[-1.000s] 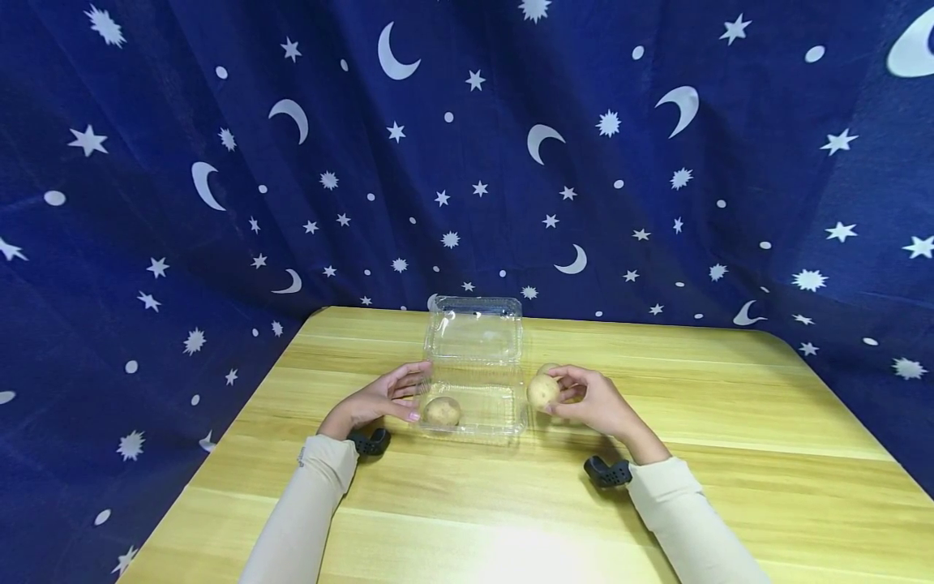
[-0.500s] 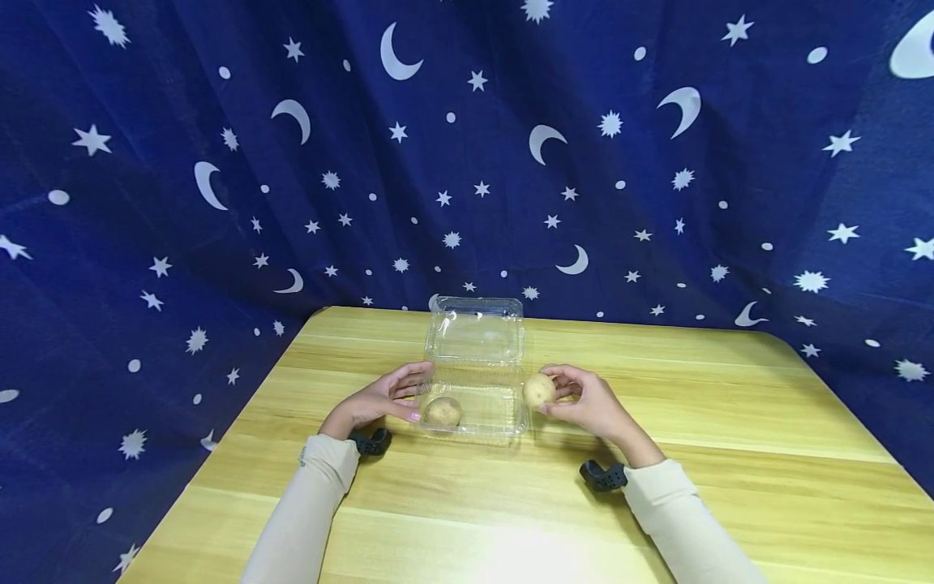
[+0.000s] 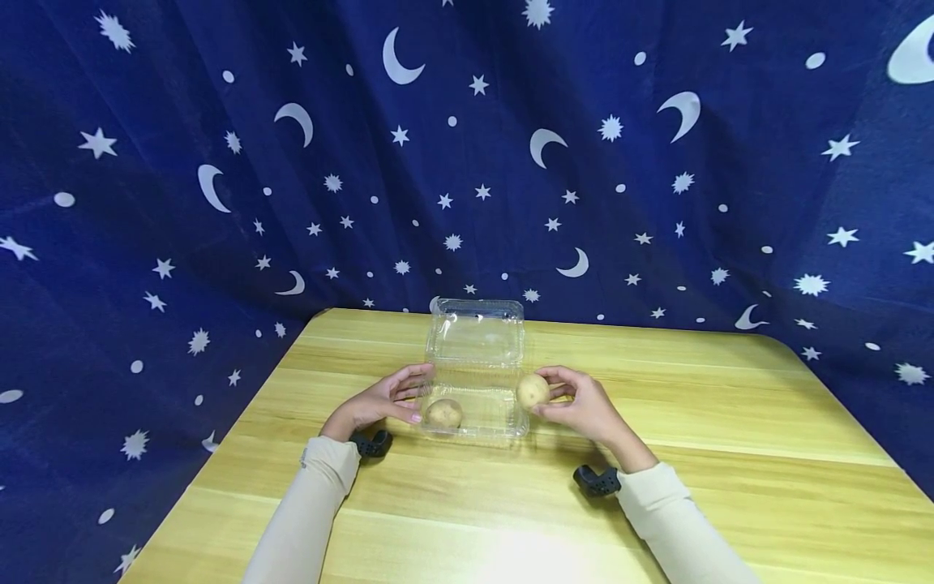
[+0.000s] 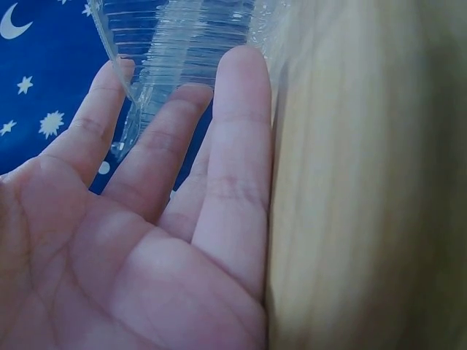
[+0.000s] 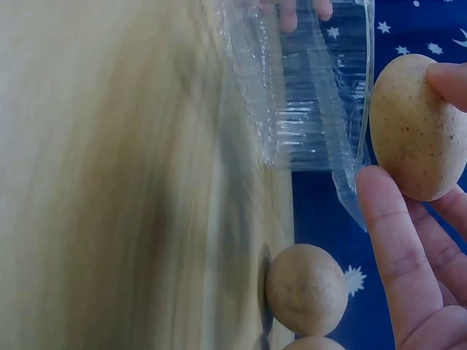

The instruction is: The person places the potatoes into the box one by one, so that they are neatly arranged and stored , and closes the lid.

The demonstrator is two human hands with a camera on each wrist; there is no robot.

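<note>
A clear plastic clamshell box (image 3: 490, 412) stands with its lid (image 3: 476, 334) raised at the back. One potato (image 3: 443, 414) lies in the left end of its base. My left hand (image 3: 383, 399) is at the box's left side; in the left wrist view its extended fingers (image 4: 241, 146) touch the ribbed wall. My right hand (image 3: 581, 404) pinches another potato (image 5: 417, 131) between thumb and fingers, at the top of the box's right wall. Below that hand, the right wrist view shows a further potato (image 5: 306, 290) on the table and part of one more (image 5: 315, 343).
The wooden table (image 3: 438, 519) reaches back to a blue curtain (image 3: 467, 162) printed with white moons and stars. Black straps (image 3: 597, 480) are worn at both wrists. In the head view, the right hand hides the loose potatoes.
My right hand has brought its potato leftward, from beside the box to over its right rim. The left hand, the box and the potato inside have stayed in place.
</note>
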